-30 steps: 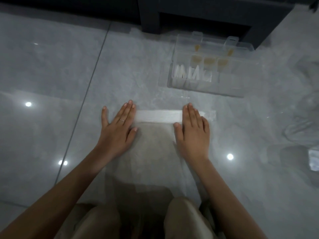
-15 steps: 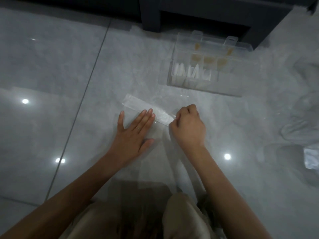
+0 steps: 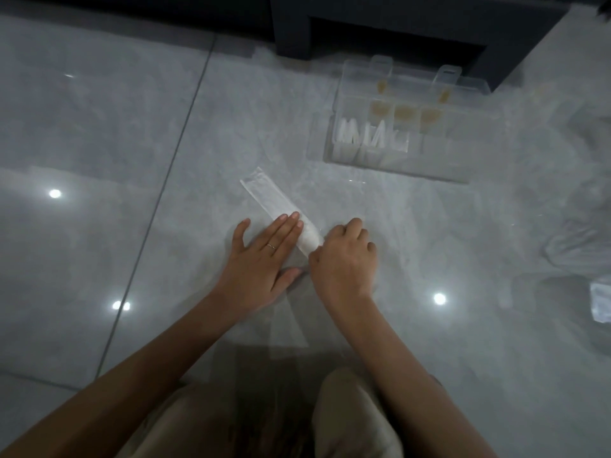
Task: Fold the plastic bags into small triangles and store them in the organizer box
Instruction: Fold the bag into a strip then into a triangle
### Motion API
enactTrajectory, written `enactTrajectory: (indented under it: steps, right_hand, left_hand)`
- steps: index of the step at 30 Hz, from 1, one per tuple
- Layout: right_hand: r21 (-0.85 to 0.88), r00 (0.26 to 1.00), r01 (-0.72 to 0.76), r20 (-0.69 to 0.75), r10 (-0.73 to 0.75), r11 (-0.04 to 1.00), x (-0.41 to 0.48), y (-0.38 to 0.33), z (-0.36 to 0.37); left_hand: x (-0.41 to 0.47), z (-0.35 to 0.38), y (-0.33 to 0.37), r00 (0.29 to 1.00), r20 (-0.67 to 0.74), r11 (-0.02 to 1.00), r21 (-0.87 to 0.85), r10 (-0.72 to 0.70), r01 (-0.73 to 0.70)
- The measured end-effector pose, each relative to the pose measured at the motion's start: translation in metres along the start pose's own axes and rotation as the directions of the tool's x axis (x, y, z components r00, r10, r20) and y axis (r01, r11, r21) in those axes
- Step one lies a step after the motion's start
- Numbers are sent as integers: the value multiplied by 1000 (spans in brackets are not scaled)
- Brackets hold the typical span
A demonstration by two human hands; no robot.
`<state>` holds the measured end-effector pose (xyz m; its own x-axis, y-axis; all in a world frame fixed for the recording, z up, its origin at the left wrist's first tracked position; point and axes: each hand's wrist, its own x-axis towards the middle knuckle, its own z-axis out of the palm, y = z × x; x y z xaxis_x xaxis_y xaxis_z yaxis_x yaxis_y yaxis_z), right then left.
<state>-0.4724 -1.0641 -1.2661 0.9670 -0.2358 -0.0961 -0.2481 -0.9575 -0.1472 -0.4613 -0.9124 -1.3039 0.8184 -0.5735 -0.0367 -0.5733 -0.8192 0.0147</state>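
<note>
Nothing readable is on show at this moment: no lettering or number can be made out on the clear organizer box (image 3: pixel 441 161) or the folded plastic bag (image 3: pixel 271 200). The crumpled white packet (image 3: pixel 600 302) at the right edge is too blurred to be read.

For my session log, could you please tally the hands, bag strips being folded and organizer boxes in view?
hands: 2, the left hand and the right hand
folded plastic bag strip: 1
clear organizer box: 1
Total: 4
The white folded triangles inside the box are too blurred to count.
</note>
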Motion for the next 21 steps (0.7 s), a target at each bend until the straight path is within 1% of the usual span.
enactTrajectory:
  steps: [4, 5, 6, 7, 8, 10, 12, 14, 16, 18, 20, 21]
  right_hand:
    - [53, 1000, 16, -11, -15, 998, 0, -5, -2]
    - [76, 1000, 10, 5, -10, 997, 0, -5, -5]
    - [103, 998, 1, 65, -8, 995, 0, -5, -6]
    - [155, 988, -6, 151, -17, 988, 0, -4, -6]
    - [218, 981, -6, 189, -37, 976, -1, -1, -7]
    - [340, 976, -3, 208, -72, 940, 1, 8, -12]
    - [495, 952, -7, 270, -146, 869, 9, 21, -15]
    - [596, 898, -35, 370, -236, 802, 20, 37, -18]
    - [697, 833, -137, 465, -299, 704, 28, 50, -24]
    - [752, 762, -229, 534, -367, 618, 33, 60, -28]
    - [751, 689, -267, 587, -425, 604, 38, 66, -32]
    - [747, 664, -266, 600, -445, 609, 40, 69, -33]
  left_hand:
    - [1, -1, 0, 1000, 7, 999, -40, -13, 13]
    - [1, 0, 1, 1000, 6, 999, -49, -14, 14]
    - [1, 0, 1, 1000, 4, 998, -55, -15, 15]
    - [1, 0, 1, 1000, 4, 998, -60, -17, 17]
    - [0, 1, 0, 1000, 6, 998, -66, -18, 18]
    - [0, 0, 0, 1000, 18, 997, -81, -18, 19]
    - [0, 0, -1, 999, 32, 996, -83, -21, 24]
    - [0, 0, -1, 999, 28, 997, -78, -23, 25]
    - [0, -1, 0, 1000, 11, 997, -75, -22, 22]
    - [1, -1, 0, 1000, -3, 997, -68, -20, 19]
    - [0, -1, 0, 1000, -13, 997, -68, -20, 19]
    - [1, -1, 0, 1000, -17, 997, -71, -20, 19]
